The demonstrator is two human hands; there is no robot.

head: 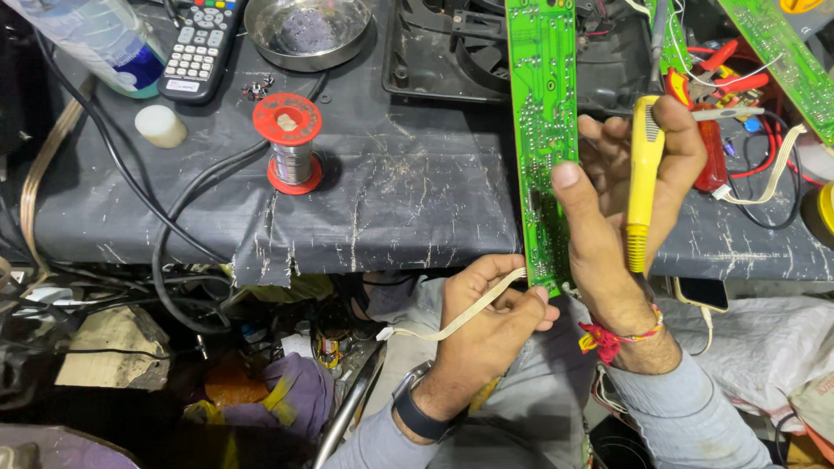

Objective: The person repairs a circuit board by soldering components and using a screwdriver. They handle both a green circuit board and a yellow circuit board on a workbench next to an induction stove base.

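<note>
From the head view, over a cracked dark bench covering [400, 187] above cluttered floor, the right hand [630, 187] clamps a long green circuit board [543, 130] and yellow soldering iron [645, 169] upright, while the left hand [491, 317] pinches a cream ribbon cable [460, 317] at the board's lower end, near a red solder spool [291, 143].

Head view, steeply down, close.

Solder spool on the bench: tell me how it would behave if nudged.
The solder spool stands upright on a flat red flange, so it probably slides rather than tips. Knocked onto its side, the round flanges would likely roll. The wound metal wire suggests heaviness for its size.
</note>
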